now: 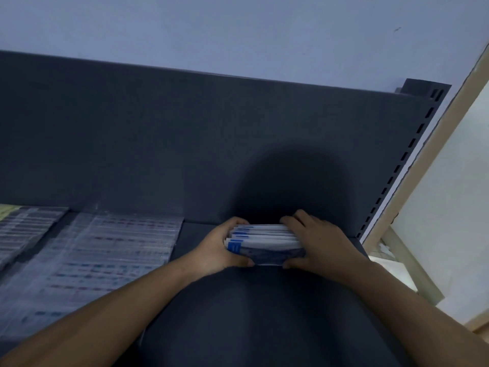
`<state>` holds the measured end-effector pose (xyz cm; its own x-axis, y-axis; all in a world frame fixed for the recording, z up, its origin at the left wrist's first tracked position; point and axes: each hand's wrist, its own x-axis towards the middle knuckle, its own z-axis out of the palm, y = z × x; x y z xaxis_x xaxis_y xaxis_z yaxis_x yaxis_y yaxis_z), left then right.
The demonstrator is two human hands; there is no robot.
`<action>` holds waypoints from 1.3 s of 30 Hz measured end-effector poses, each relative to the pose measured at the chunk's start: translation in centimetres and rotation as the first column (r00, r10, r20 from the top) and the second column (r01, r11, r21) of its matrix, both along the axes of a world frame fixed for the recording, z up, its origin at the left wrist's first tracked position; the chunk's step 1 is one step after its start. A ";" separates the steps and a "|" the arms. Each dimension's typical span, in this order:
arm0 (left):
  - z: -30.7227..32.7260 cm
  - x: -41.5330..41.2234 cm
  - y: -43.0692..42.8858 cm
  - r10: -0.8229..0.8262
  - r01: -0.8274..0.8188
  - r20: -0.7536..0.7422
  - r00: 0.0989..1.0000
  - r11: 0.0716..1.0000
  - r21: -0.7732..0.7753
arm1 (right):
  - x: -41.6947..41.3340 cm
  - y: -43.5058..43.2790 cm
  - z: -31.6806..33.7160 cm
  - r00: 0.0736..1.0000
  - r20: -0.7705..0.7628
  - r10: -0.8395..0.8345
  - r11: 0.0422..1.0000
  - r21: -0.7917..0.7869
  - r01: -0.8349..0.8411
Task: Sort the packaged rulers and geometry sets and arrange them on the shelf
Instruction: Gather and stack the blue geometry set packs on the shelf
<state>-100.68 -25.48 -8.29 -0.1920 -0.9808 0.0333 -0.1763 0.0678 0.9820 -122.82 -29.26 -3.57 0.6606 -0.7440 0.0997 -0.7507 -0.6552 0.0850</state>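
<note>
Both hands, left hand [221,247] and right hand [315,241], are clasping a stack of packets [264,241] upright against the shelf [264,313]'s back panel [185,141], apparently squaring them.

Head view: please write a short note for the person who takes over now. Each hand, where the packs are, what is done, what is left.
Left hand grips the left end of the blue-and-white pack bundle; right hand grips its right end.
The bundle is over the dark shelf, right of centre, close to the back panel; whether it rests there is unclear.
Done: clear ruler packs lie flat on the shelf's left; another stack at the far left edge.
Left: probably settle the bundle, square it, let go.
</note>
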 end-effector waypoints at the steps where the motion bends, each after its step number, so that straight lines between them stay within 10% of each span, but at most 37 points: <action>1: 0.2 0.0 0.0 0.010 -0.010 -0.003 1.000 1.000 0.001 | -0.2 -0.1 0.4 0.999 -0.001 -0.039 0.999 0.034 0.039; 10: 1.4 0.8 -0.1 0.014 -0.011 -0.024 1.000 0.991 0.135 | 0.0 -1.8 2.5 0.989 0.102 -0.108 0.920 0.386 0.061; 16: 2.2 1.2 -0.6 0.018 0.021 -0.145 0.989 0.965 0.263 | -0.5 -3.8 4.6 0.964 0.131 -0.233 0.701 0.709 0.073; 21: 3.0 -0.2 -0.2 0.096 -0.139 0.157 0.983 0.947 0.290 | -0.3 -4.5 3.4 0.978 0.012 -0.208 0.727 0.670 0.147; 24: 3.2 -0.5 -0.4 0.251 -0.258 0.574 0.780 0.963 -0.070 | -0.2 -4.1 3.4 0.978 0.078 -0.195 0.740 0.666 0.094; 28: 4.2 -0.9 -0.3 0.122 0.065 0.598 0.792 0.957 -0.282 | 0.9 -2.7 3.4 0.995 -0.007 -0.095 0.805 0.588 0.081; 34: 4.8 -2.2 -3.0 -0.087 0.442 0.960 0.265 0.896 -0.041 | 2.4 -1.4 1.7 0.936 -0.351 0.001 0.931 0.342 0.127; 39: 4.6 -3.0 -3.6 -0.114 0.426 0.974 0.195 0.904 0.020 | 3.2 -0.9 0.6 0.921 -0.390 -0.020 0.974 0.199 0.106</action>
